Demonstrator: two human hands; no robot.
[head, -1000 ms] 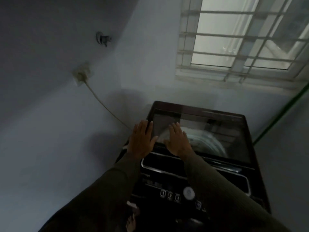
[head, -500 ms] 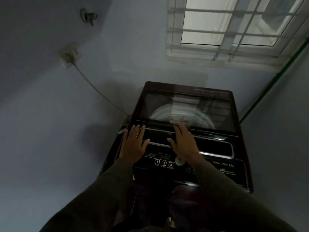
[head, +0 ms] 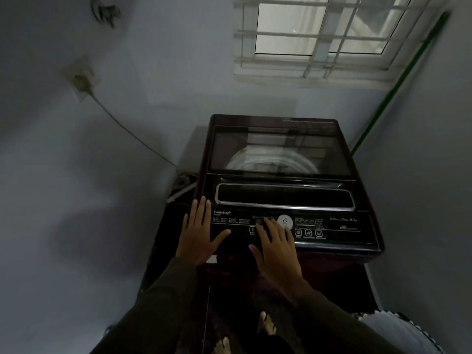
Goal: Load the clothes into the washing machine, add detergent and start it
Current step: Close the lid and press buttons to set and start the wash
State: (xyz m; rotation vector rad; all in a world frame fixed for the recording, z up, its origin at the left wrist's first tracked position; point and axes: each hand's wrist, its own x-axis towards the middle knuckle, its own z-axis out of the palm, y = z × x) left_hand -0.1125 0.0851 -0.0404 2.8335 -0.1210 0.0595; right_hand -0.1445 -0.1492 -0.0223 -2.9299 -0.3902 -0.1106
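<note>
Standing barefoot, the person has both feet (head: 267, 324) on the dark floor, close in front of the washer (head: 339, 247). A pale ribbed thing (head: 393, 328) sits low at the right, too dim to name. Two dark sleeves (head: 163, 302) reach forward.

The left hand (head: 198, 238) lies flat with straight, spread fingers on the washer's front left corner and holds nothing. The right hand (head: 277, 251) is also flat and empty. Its fingers (head: 265, 229) stretch onto the panel (head: 332, 226), covering the buttons just left of the white dial (head: 284, 221). Whether a fingertip presses a button cannot be told.

Beyond the panel is a long chrome-edged recess (head: 284, 196), then the glass lid (head: 281, 139), lying shut. The ring of the drum (head: 270, 162) shows through the lid, but what lies inside is too dark to make out.

The washer stands in a corner against pale blue walls. On the left wall a socket (head: 80, 77) carries a plug, and its cable (head: 132, 134) runs down behind the washer's left side. A tap (head: 104, 12) is mounted higher on that wall. A green pipe (head: 398, 80) slants up from the right rear corner, beside the barred window (head: 319, 34).
</note>
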